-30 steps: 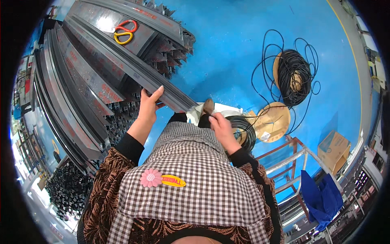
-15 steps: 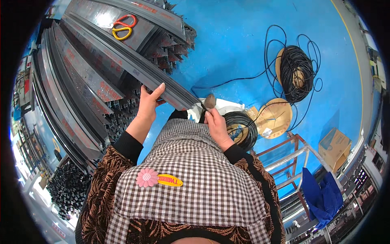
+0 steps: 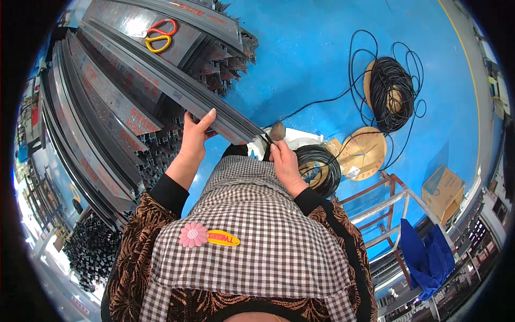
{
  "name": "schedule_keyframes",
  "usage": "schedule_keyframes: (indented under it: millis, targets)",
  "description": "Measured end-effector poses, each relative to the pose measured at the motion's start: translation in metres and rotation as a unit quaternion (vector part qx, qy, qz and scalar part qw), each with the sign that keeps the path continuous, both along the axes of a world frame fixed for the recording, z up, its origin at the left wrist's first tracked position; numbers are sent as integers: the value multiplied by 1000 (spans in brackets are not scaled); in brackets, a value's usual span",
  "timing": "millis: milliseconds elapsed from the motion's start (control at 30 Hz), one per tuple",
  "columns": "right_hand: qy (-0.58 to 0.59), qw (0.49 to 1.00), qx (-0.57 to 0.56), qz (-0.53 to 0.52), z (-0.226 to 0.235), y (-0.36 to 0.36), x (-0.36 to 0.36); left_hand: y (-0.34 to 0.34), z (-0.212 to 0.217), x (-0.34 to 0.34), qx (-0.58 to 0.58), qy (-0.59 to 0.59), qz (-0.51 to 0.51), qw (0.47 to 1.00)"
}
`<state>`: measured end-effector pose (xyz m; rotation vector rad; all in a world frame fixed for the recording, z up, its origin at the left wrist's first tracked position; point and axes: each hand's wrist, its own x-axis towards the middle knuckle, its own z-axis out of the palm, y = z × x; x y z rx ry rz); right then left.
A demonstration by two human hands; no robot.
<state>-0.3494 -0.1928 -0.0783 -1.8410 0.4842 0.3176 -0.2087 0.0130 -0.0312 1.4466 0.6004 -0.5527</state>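
Observation:
A long dark grey metal profile slants from the upper left down to just in front of my body. My left hand is closed on it near its lower end, thumb across the top and fingers at the edge and underneath. Just past that end, my right hand pinches a thin black rubber-like strip between thumb and fingers. The strip meets the profile's tip; how it sits there is too small to tell. Red-and-yellow-handled scissors lie on the profiles at the upper left.
Stacked grey profiles fill the left side. On the blue floor lie a loose black coil, another coil and a cardboard disc. A metal frame, blue cloth and cardboard box stand at right.
Both hands keep their grips with hardly any movement. Beside my right hand the black strip shows slightly more clearly, and the whole view has shifted a little.

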Motion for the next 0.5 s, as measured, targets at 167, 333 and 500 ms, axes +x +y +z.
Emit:
schedule_keyframes:
  millis: [167,333,500]
  targets:
    - [0,1000,4,-10,3,2,8,1,-2,0,1,-1,-1,1000]
    - [6,1000,12,-6,1,4,23,0,-3,0,1,-3,-1,1000]
    - [-1,1000,24,-11,-6,-4,22,2,-2,1,11,-3,-6,1000]
